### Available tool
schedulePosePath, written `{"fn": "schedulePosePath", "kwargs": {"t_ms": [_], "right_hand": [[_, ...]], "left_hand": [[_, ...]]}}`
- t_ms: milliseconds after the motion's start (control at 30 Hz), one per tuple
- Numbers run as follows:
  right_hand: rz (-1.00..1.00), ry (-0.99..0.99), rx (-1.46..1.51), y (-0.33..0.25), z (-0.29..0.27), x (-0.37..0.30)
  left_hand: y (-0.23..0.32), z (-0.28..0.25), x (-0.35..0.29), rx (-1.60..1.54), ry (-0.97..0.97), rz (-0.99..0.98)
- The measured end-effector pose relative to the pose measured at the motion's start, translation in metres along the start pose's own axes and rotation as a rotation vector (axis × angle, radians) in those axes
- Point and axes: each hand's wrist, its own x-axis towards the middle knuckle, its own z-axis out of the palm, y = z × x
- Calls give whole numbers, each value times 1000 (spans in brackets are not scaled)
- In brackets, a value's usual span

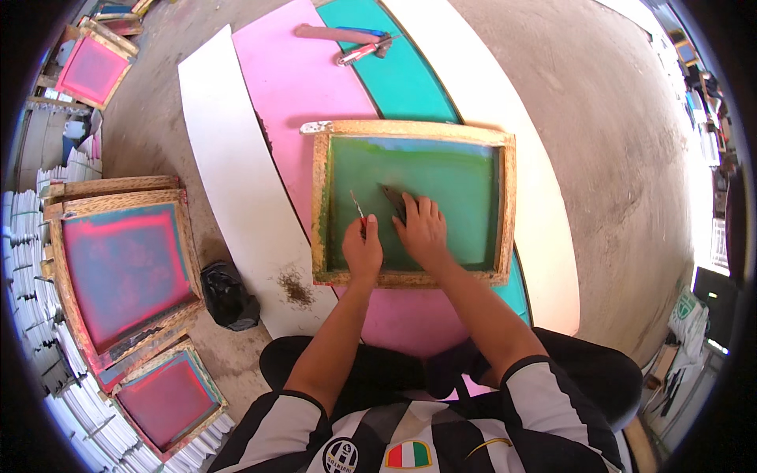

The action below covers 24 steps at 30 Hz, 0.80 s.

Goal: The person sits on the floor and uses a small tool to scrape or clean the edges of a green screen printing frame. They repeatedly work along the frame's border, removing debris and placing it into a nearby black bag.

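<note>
A wooden screen-printing frame [413,279] with green mesh [457,197] lies in front of me. Its top left corner carries a whitish end. Over the mesh, my left hand [363,251] is closed around a slim red-handled tool [357,206] whose thin metal tip points away from me. Just right of it, my right hand [424,229] grips a dark, pointed tool [393,199], perhaps pliers; the fingers cover much of it. Beyond the frame a hammer [335,34] lies on the boards, with a red-and-silver hand tool [361,54] and a blue object beside its head.
Under the frame are pink [296,75], teal [406,67] and white boards [217,142]. Dark scraps [296,287] lie on the left white board, near a black plastic bag [229,296]. More screen frames [130,268] rest at left among stacked white papers [31,292].
</note>
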Motion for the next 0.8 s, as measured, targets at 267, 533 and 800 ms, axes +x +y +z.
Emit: {"fn": "schedulePosePath", "kwargs": {"t_ms": [267,533,800], "right_hand": [[-128,95,55,-18,-28,7],[19,-185,543,-53,-16,34],[-82,171,255,-22,-18,142]], "left_hand": [[24,-11,11,-68,-49,-277],[52,-29,43,36,-105,-169],[12,-43,118,955,29,383]]}}
